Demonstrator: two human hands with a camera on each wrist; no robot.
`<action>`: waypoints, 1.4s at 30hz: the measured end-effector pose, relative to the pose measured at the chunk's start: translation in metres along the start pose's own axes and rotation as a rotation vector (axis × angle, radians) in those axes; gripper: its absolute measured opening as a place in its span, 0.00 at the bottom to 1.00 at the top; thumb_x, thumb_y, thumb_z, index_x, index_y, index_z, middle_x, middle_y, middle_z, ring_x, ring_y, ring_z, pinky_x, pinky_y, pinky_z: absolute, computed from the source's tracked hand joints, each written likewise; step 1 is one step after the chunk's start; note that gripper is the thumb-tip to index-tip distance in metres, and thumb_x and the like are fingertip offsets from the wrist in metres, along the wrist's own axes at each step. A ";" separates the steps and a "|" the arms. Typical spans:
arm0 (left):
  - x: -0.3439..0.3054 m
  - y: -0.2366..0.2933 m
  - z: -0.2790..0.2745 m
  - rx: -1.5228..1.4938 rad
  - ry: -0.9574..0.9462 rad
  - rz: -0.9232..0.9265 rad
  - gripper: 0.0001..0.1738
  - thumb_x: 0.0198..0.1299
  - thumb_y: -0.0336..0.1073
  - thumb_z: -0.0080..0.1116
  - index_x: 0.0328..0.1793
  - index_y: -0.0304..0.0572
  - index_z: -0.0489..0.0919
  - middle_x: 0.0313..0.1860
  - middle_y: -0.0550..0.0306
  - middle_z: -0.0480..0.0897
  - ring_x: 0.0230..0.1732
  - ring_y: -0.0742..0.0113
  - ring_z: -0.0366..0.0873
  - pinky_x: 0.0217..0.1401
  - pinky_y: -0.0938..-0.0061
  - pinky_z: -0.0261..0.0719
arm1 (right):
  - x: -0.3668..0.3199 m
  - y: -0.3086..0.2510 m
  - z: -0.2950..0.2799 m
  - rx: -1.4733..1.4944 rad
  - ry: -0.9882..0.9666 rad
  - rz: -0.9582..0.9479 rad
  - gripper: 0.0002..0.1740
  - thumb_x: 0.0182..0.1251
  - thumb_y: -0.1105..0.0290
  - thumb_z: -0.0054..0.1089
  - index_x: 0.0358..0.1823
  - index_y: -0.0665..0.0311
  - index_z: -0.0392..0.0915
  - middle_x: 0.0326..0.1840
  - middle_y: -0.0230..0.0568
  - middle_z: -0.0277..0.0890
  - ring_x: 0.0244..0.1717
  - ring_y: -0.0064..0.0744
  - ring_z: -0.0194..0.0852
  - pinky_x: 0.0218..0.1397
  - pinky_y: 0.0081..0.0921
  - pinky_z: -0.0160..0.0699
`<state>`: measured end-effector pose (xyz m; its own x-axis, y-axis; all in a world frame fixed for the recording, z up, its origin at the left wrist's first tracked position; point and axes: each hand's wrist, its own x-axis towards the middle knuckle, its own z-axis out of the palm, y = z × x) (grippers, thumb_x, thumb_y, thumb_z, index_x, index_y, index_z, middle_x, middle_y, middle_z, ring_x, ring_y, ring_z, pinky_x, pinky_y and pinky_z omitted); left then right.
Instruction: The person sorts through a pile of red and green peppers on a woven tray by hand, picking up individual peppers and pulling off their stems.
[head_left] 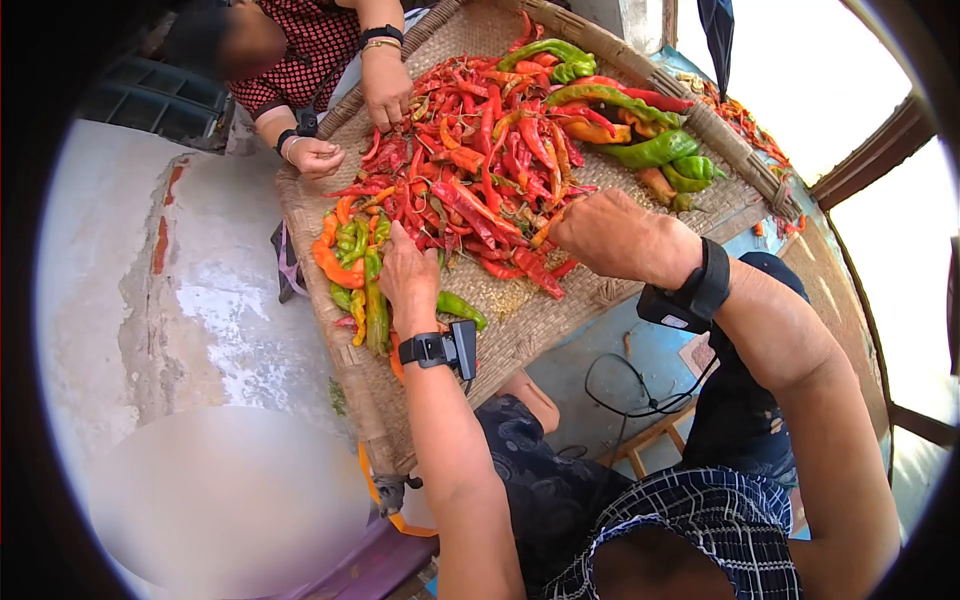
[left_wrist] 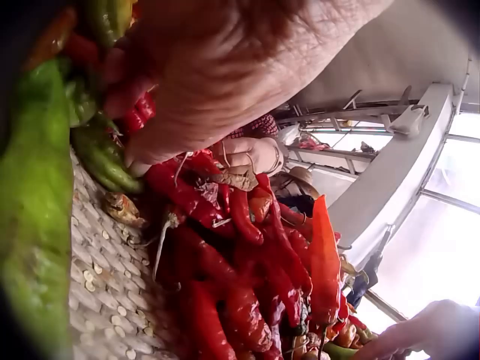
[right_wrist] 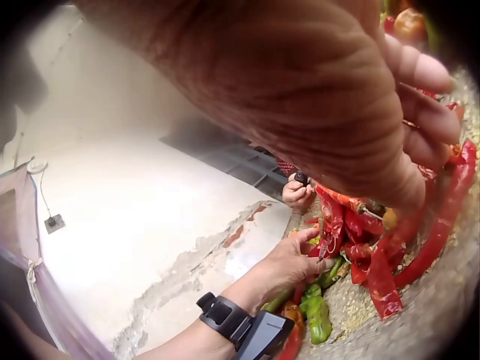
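Note:
A heap of red peppers (head_left: 490, 190) covers the middle of a woven tray (head_left: 520, 335). My left hand (head_left: 408, 275) reaches its fingers into the heap's near left edge, beside green peppers (head_left: 375, 300); its fingers look spread in the right wrist view (right_wrist: 289, 262). In the left wrist view the palm (left_wrist: 217, 67) hides part of its contact with the peppers. My right hand (head_left: 625, 238) is at the heap's right edge, by an orange pepper (head_left: 543, 234). In the right wrist view its fingers (right_wrist: 427, 120) are loosely bent over red peppers (right_wrist: 442, 225), with no pepper visibly gripped.
Another person's hands (head_left: 387, 90) are at the tray's far left side. Large green peppers (head_left: 655, 150) lie at the far right. A pale wall (head_left: 130, 250) stands left, with a black cable (head_left: 650, 405) on the floor below the tray.

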<state>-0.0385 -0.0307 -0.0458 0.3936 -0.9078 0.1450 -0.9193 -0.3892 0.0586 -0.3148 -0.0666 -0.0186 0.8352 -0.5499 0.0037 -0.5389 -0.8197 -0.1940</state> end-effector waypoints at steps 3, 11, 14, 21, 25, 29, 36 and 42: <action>0.008 -0.007 0.008 -0.074 0.039 -0.028 0.31 0.53 0.36 0.64 0.64 0.42 0.69 0.48 0.38 0.80 0.51 0.41 0.78 0.51 0.53 0.77 | 0.001 -0.003 -0.003 -0.011 -0.039 0.006 0.05 0.62 0.74 0.50 0.34 0.67 0.75 0.29 0.46 0.79 0.36 0.46 0.83 0.37 0.39 0.80; -0.022 0.041 -0.023 -0.150 0.217 0.272 0.13 0.56 0.35 0.60 0.46 0.38 0.78 0.40 0.42 0.80 0.39 0.40 0.79 0.42 0.52 0.77 | 0.003 -0.003 -0.004 -0.039 -0.088 -0.004 0.06 0.64 0.73 0.50 0.35 0.66 0.75 0.29 0.46 0.79 0.37 0.46 0.83 0.38 0.39 0.80; -0.043 0.058 -0.034 -0.227 0.185 0.286 0.16 0.57 0.34 0.58 0.51 0.38 0.79 0.41 0.41 0.81 0.42 0.41 0.80 0.45 0.55 0.77 | 0.003 -0.002 -0.002 -0.029 -0.051 -0.008 0.06 0.64 0.72 0.51 0.35 0.66 0.76 0.29 0.47 0.79 0.37 0.47 0.83 0.38 0.40 0.80; -0.079 0.069 -0.029 -0.300 0.109 0.429 0.19 0.55 0.32 0.59 0.54 0.34 0.77 0.44 0.41 0.79 0.40 0.40 0.80 0.42 0.56 0.79 | 0.000 0.005 -0.002 0.039 -0.053 0.056 0.06 0.62 0.70 0.54 0.36 0.65 0.76 0.29 0.47 0.79 0.38 0.49 0.82 0.41 0.42 0.78; -0.086 0.067 -0.023 -0.298 -0.012 0.443 0.18 0.58 0.35 0.59 0.53 0.37 0.75 0.41 0.39 0.80 0.36 0.38 0.81 0.36 0.51 0.79 | 0.001 0.003 -0.010 0.007 -0.122 0.071 0.08 0.61 0.72 0.52 0.36 0.64 0.80 0.35 0.46 0.82 0.41 0.44 0.84 0.41 0.38 0.81; -0.076 0.060 -0.055 -0.321 -0.231 0.197 0.16 0.64 0.43 0.53 0.39 0.33 0.77 0.31 0.33 0.79 0.36 0.34 0.79 0.36 0.48 0.75 | -0.002 0.004 -0.007 0.017 -0.109 0.067 0.08 0.62 0.72 0.52 0.36 0.65 0.80 0.34 0.45 0.82 0.41 0.45 0.83 0.41 0.37 0.80; -0.051 0.014 -0.086 -0.833 -0.467 0.005 0.18 0.66 0.48 0.57 0.38 0.38 0.80 0.27 0.66 0.76 0.23 0.79 0.70 0.26 0.80 0.68 | -0.009 0.006 -0.003 0.013 -0.054 0.054 0.07 0.62 0.72 0.52 0.35 0.64 0.80 0.33 0.44 0.81 0.42 0.42 0.83 0.42 0.37 0.79; -0.029 0.017 -0.079 -1.032 -0.369 0.061 0.22 0.63 0.34 0.58 0.61 0.30 0.71 0.36 0.58 0.78 0.32 0.74 0.76 0.37 0.79 0.75 | -0.010 0.010 -0.001 -0.004 -0.038 0.048 0.06 0.60 0.74 0.53 0.33 0.64 0.80 0.33 0.42 0.81 0.40 0.42 0.83 0.39 0.36 0.79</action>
<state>-0.0661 0.0011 0.0295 0.1664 -0.9789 -0.1189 -0.4301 -0.1805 0.8845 -0.3284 -0.0693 -0.0197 0.8116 -0.5826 -0.0430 -0.5792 -0.7929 -0.1893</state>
